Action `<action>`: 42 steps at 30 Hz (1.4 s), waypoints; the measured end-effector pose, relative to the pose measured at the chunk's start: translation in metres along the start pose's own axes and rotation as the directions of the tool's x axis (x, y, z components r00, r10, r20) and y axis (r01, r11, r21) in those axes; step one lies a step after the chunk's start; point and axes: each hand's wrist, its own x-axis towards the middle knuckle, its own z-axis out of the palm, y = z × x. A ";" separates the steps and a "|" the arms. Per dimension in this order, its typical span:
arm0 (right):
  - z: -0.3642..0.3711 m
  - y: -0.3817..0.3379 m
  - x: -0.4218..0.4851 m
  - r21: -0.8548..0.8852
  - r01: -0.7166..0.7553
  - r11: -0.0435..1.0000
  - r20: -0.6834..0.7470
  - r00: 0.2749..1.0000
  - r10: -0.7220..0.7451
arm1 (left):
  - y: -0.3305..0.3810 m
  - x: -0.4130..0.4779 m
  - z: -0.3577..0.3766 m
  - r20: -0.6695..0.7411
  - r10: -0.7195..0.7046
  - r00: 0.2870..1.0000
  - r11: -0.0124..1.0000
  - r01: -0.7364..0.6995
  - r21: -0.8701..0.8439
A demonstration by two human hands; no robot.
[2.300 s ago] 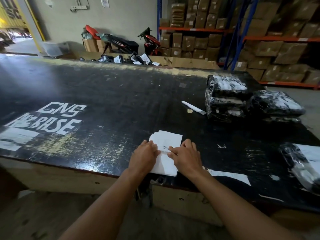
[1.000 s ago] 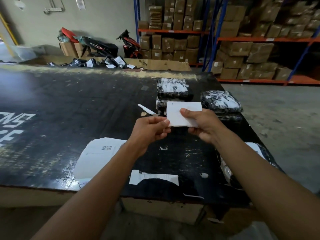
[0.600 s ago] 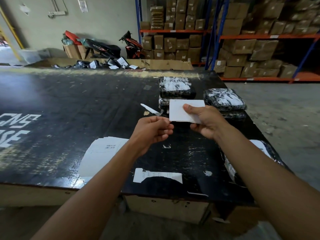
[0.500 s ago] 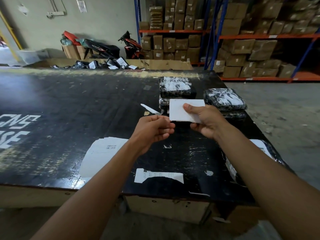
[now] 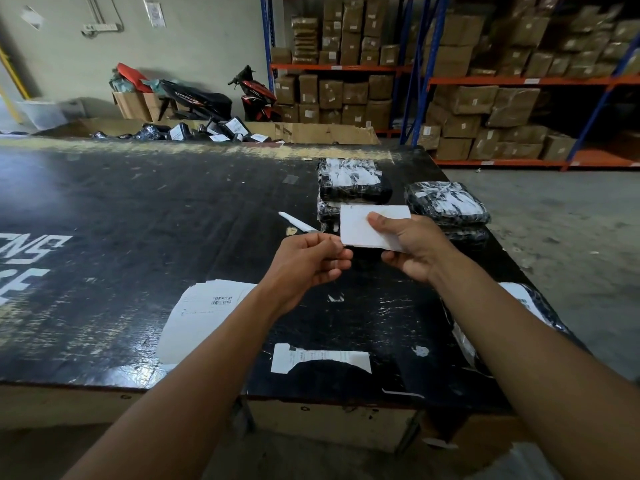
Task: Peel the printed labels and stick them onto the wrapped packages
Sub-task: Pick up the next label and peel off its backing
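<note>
The right grip point(image 5: 412, 249) is pinching a white label point(image 5: 363, 226) in the air above the black bench point(image 5: 138, 220), thumb lying across its face. The left grip point(image 5: 308, 263) is pinching the sheet's lower left corner between thumb and fingertips. Black wrapped packages point(image 5: 353, 183) are sitting in two stacks just beyond it. A stack of printed labels point(image 5: 204, 313) is lying near the front edge, beside the left forearm.

Before us a scuffed black counter point(image 5: 173, 209), white painted lettering point(image 5: 38, 251), a red-and-black scooter point(image 5: 256, 98), brown cardboard boxes point(image 5: 460, 98) on blue-and-orange racks point(image 5: 346, 67)
</note>
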 end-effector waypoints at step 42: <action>0.012 -0.003 -0.016 -0.333 0.185 0.925 0.283 0.955 -0.089 | 0.001 0.008 0.005 -0.012 0.043 0.999 0.978 -0.045 -0.206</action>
